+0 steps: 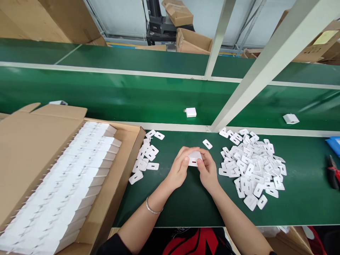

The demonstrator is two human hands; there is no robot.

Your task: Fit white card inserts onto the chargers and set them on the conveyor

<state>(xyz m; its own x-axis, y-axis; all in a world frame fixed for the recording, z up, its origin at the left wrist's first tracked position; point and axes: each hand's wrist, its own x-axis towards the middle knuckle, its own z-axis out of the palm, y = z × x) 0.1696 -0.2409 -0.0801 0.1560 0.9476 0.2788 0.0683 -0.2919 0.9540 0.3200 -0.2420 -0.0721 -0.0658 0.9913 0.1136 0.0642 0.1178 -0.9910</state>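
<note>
Both hands meet over the green table, closed round one small white charger block (pixel 194 158) with a reddish slot on its near face. My left hand (pixel 181 169), a thin bracelet on its wrist, grips its left side. My right hand (pixel 208 169) pinches its right side. A single white plastic cover piece (pixel 207 144) lies just beyond my fingers. A big heap of the same flat white cover pieces (pixel 251 164) spreads to the right of my right hand. A smaller scatter of them (pixel 146 156) lies left of my left hand.
An open cardboard box (pixel 120 177) at the left holds rows of white chargers (pixel 71 187). Behind the table runs a green conveyor belt (pixel 132 95) carrying two white chargers (pixel 190 112) (pixel 290 118). A white frame post (pixel 265 60) slants overhead. Red-handled pliers (pixel 333 171) lie at far right.
</note>
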